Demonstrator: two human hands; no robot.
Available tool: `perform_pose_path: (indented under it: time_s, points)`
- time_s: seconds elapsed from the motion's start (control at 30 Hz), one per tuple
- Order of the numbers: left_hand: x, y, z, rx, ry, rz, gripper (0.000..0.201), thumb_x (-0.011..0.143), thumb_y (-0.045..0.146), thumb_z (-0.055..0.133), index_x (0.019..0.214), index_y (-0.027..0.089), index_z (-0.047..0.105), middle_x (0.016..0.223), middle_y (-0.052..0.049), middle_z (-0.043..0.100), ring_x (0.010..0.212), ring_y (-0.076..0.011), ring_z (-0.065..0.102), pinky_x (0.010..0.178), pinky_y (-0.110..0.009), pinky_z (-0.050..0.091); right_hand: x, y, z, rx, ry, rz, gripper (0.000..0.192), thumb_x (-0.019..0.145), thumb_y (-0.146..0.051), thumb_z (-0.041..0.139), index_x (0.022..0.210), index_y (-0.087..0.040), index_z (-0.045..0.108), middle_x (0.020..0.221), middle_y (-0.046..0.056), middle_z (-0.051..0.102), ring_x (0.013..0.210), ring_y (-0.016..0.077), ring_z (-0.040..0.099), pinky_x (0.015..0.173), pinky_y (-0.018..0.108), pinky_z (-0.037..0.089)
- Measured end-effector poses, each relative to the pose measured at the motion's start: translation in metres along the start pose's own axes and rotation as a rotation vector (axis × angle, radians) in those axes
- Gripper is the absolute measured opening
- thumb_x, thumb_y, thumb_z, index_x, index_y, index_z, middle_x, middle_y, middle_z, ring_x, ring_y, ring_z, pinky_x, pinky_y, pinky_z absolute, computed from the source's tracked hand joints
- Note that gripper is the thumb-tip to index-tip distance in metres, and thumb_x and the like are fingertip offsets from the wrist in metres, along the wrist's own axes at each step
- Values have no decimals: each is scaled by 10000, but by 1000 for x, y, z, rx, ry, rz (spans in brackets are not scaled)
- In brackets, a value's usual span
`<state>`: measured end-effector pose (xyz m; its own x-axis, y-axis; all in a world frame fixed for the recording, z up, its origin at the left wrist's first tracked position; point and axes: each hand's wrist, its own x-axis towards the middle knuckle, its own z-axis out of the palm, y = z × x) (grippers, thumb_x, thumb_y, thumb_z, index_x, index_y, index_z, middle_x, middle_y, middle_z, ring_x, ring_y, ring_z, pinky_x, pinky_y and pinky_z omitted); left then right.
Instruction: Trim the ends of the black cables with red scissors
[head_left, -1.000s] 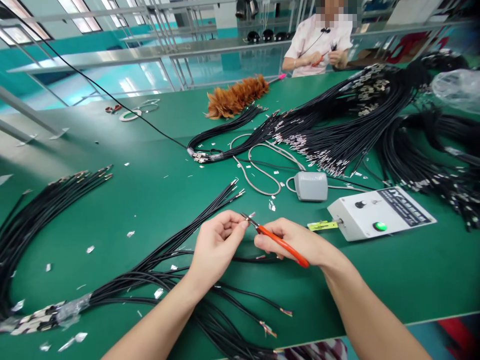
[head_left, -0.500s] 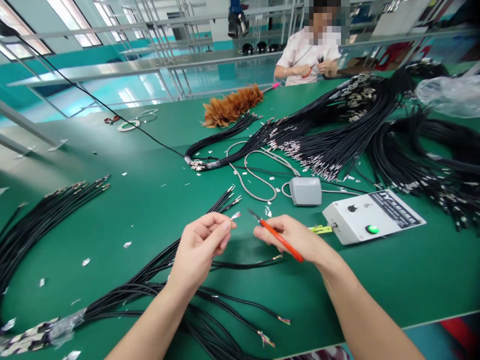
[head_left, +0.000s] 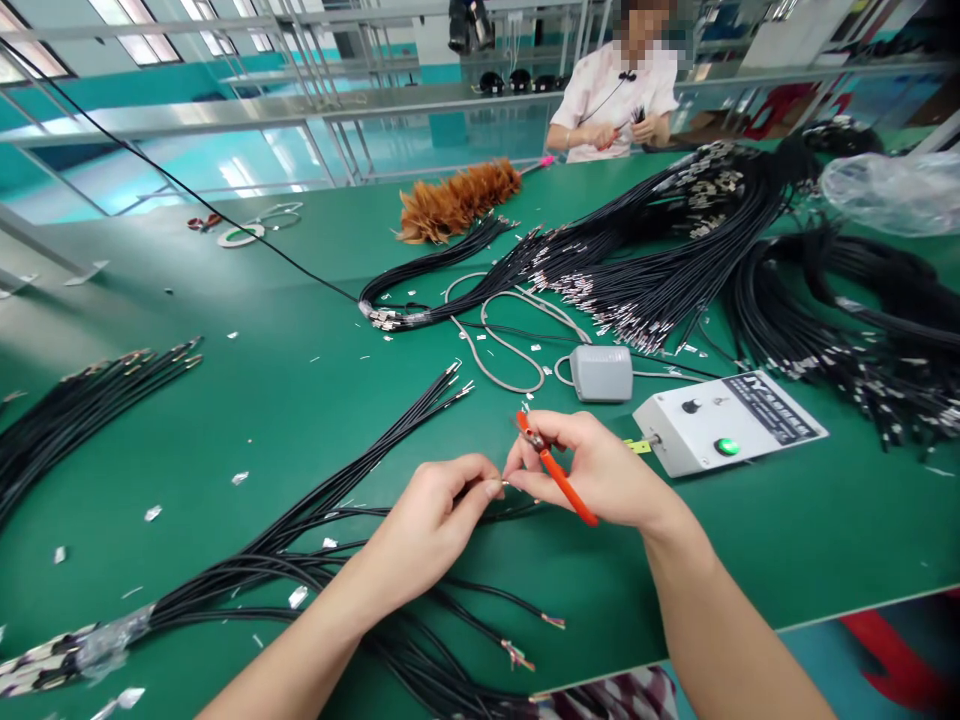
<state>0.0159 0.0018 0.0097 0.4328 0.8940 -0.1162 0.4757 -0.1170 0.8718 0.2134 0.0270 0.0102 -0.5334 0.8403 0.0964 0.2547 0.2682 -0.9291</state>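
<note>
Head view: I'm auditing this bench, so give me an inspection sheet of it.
Surface: green table, littered with foil scraps.
Job's things: black cable pinched by both hands; orange cutters in the right.
Clutter: grey pedal, white control box, feather duster, tape roll.
Hands: left hand and right hand meet at the cable end.
Cables: bundles right and far left.
Surroundings: another person opposite; metal racks.

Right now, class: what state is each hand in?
Left hand: closed, pinching a black cable end.
Right hand: closed on the orange-handled cutters, fingertips touching the same cable end.
</note>
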Motion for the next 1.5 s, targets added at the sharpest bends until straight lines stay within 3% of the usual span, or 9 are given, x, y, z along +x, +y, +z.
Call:
perform_pose_path:
  time_s: [0.2,0.37,0.6,0.73,0.83,0.93,1.03,1.13,1.5]
  points:
    - [0,-1,2,-113,31,42,252,883,284,530,689,187,656,625,-11,587,606,-168,515,568,-243,407,-2,-6,0,-435,-9,-141,124,771,-121,563,711,-214,507,688,-17,597,628,138,476,593,249,326]
    - [1,0,0,-143,47,34,223,848,292,582,666,188,657,591,-7,580,611,-177,536,562,-241,425,-3,-8,2,-481,-62,-165,165,781,-66,507,742,-215,448,711,-19,570,634,139,442,628,274,302]
    - [-2,1,-6,65,140,199,169,904,226,530,782,184,639,682,-2,632,618,-137,544,596,-219,423,5,6,15,561,-65,179,304,776,-311,697,772,-214,408,754,-30,554,646,112,472,614,239,366]
    - [-4,-7,0,229,486,393,115,872,132,553,839,181,652,756,-35,683,689,-155,617,685,-239,462,-2,9,31,882,-108,331,421,642,-313,795,756,-209,404,673,-32,557,597,109,476,603,246,371]
    - [-2,-9,2,178,604,333,104,863,145,563,824,183,652,736,-31,678,648,-149,607,633,-233,468,-5,10,27,731,20,257,364,706,-329,729,755,-222,385,695,-14,568,628,133,494,636,270,396]
    - [0,-3,-1,-42,556,196,102,852,211,581,779,182,646,681,-12,648,576,-135,565,540,-220,448,2,18,14,189,363,214,234,769,-329,646,766,-230,434,720,0,570,703,179,539,708,311,427]
    - [1,2,-2,-198,499,124,119,840,247,590,764,175,647,606,13,590,514,-116,508,483,-209,409,8,25,10,-159,440,236,122,776,-273,614,825,-232,511,818,41,642,839,237,604,792,361,446]
    - [0,3,-1,-207,487,110,121,834,247,598,751,173,646,605,13,594,515,-115,508,483,-208,404,6,20,18,-10,409,160,127,794,-263,604,818,-230,484,965,66,679,914,233,631,842,374,465]
    - [-8,-6,16,270,552,274,125,900,167,535,800,189,607,690,-5,651,590,-134,582,567,-228,442,4,-6,46,511,459,110,373,669,-338,798,706,-218,448,774,6,645,743,172,620,758,325,515]
